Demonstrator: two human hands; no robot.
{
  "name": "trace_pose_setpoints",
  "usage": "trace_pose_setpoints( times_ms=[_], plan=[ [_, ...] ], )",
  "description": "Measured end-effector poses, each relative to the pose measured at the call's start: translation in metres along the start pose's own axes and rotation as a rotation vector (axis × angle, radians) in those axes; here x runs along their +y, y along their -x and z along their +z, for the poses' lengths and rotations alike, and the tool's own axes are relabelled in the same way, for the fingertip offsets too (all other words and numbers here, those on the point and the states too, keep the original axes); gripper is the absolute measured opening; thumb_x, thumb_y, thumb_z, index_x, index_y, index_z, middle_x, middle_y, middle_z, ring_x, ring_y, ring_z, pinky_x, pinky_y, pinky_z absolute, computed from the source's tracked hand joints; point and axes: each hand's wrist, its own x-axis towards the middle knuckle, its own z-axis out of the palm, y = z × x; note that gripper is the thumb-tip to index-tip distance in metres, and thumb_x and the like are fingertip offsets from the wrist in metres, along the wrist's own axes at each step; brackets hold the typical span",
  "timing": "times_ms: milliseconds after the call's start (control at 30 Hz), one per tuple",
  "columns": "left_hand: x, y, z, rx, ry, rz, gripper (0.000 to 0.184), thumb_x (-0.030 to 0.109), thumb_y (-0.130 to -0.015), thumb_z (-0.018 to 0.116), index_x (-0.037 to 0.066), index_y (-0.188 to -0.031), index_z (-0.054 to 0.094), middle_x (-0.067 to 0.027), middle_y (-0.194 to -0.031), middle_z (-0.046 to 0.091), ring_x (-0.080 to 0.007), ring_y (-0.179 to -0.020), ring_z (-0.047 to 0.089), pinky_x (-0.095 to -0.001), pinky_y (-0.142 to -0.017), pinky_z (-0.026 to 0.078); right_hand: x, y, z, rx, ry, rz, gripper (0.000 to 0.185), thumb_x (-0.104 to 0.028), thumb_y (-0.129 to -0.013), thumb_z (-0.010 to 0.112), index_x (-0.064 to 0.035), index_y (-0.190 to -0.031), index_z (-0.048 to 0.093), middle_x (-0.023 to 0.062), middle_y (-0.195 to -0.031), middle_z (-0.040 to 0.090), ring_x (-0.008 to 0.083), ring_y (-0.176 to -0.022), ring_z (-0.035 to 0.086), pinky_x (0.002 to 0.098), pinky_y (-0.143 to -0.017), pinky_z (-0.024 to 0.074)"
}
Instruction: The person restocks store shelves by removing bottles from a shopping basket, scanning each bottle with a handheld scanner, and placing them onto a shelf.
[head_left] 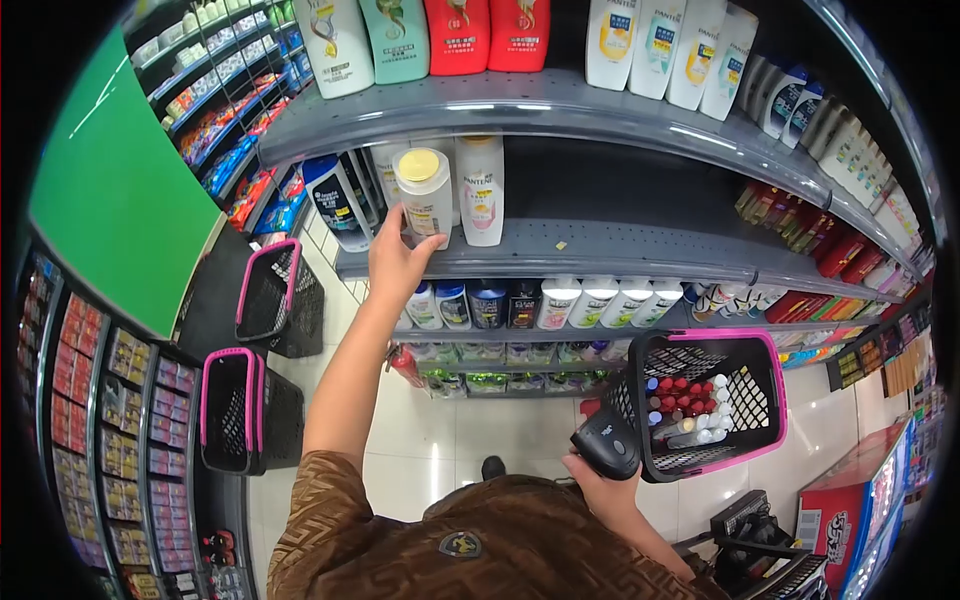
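My left hand [400,262] is wrapped round a white bottle with a pale gold cap [424,190], held upright at the middle shelf [560,250]. Just right of it a white Pantene bottle [481,192] stands on that shelf, and other white bottles are partly hidden behind. A dark blue and white bottle [335,205] stands at the shelf's left end. Low in the view, my right hand [608,488] is closed round a black handheld device [607,443], beside a black basket with a pink rim [780,400]. Red-capped and white-capped bottles lie in the basket.
Shampoo bottles in red [458,38], green and white line the upper shelf. More bottles [598,300] fill the shelf below. Black baskets with pink rims [232,412] stand at the left, near a green panel [120,190]. A red and white case [850,510] is at the lower right.
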Motion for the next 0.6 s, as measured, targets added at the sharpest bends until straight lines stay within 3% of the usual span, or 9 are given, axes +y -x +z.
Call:
trace_pose_setpoints(
  times_ms=[33, 133, 300, 367, 600],
  plan=[
    [-0.002, -0.003, 0.003, -0.045, -0.011, -0.038, 0.067, 0.019, -0.079, 0.090, -0.004, -0.131, 0.054, -0.0209, -0.117, 0.074, -0.0285, -0.112, 0.072, -0.0367, -0.092, 0.057, 0.002, 0.001, 0.000, -0.004, 0.004, 0.009, 0.032, -0.007, -0.081, 0.089, -0.0013, -0.106, 0.071, 0.0021, -0.094, 0.074, 0.0090, -0.081, 0.068, 0.0265, -0.075, 0.0543],
    [-0.001, -0.010, 0.016, -0.058, 0.200, -0.150, 0.074, 0.017, -0.077, 0.092, -0.004, -0.135, 0.051, -0.0208, -0.120, 0.073, -0.0272, -0.114, 0.072, -0.0358, -0.095, 0.057, -0.007, 0.007, 0.000, 0.049, -0.005, 0.080, 0.029, -0.007, -0.082, 0.088, -0.0009, -0.106, 0.072, 0.0031, -0.095, 0.075, 0.0092, -0.083, 0.069, 0.0272, -0.076, 0.0550],
    [-0.014, -0.007, 0.031, 0.026, 0.150, -0.123, 0.076, 0.019, -0.074, 0.094, 0.001, -0.135, 0.054, -0.0176, -0.118, 0.073, -0.0309, -0.107, 0.073, -0.0398, -0.091, 0.058, -0.014, 0.010, -0.005, 0.061, 0.036, 0.110, 0.028, -0.006, -0.083, 0.087, 0.0000, -0.106, 0.072, 0.0039, -0.097, 0.076, 0.0096, -0.084, 0.069, 0.0277, -0.078, 0.0556],
    [-0.011, -0.005, 0.030, 0.093, -0.037, -0.047, 0.073, 0.020, -0.072, 0.095, 0.001, -0.131, 0.057, -0.0156, -0.118, 0.068, -0.0300, -0.103, 0.071, -0.0401, -0.088, 0.057, -0.014, 0.008, -0.007, 0.059, 0.047, 0.089, 0.028, -0.006, -0.083, 0.087, 0.0003, -0.107, 0.072, 0.0039, -0.097, 0.076, 0.0096, -0.085, 0.069, 0.0276, -0.078, 0.0556],
    [-0.014, -0.005, 0.035, 0.090, 0.013, -0.091, 0.068, 0.023, -0.071, 0.095, 0.002, -0.125, 0.059, -0.0144, -0.116, 0.065, -0.0285, -0.100, 0.069, -0.0403, -0.086, 0.056, -0.012, 0.005, -0.012, 0.038, 0.027, 0.104, 0.027, -0.006, -0.085, 0.086, 0.0006, -0.107, 0.073, 0.0044, -0.096, 0.076, 0.0086, -0.084, 0.069, 0.0272, -0.077, 0.0552]
  ],
)
